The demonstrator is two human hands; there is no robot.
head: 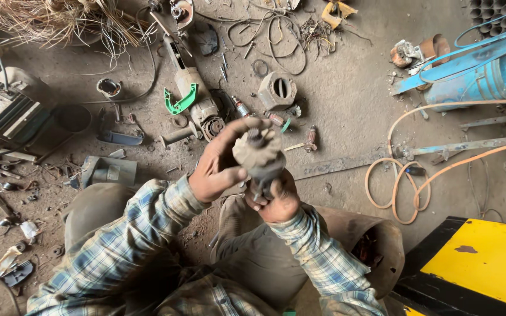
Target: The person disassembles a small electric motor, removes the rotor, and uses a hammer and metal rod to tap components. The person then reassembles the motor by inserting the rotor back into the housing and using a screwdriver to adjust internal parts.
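Seen from the head camera, the right hand (pixel 276 202) is clenched around the lower shaft of a grimy motor part (pixel 260 157), held upright above the dirt floor (pixel 346 99). The left hand (pixel 221 164) curls over its broad top, fingers (pixel 247 124) apparently gripping the rim.

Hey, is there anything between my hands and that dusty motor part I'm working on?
No. Both hands already grip the dusty grey motor part: the left hand wraps its upper side and the right hand clasps it from below.
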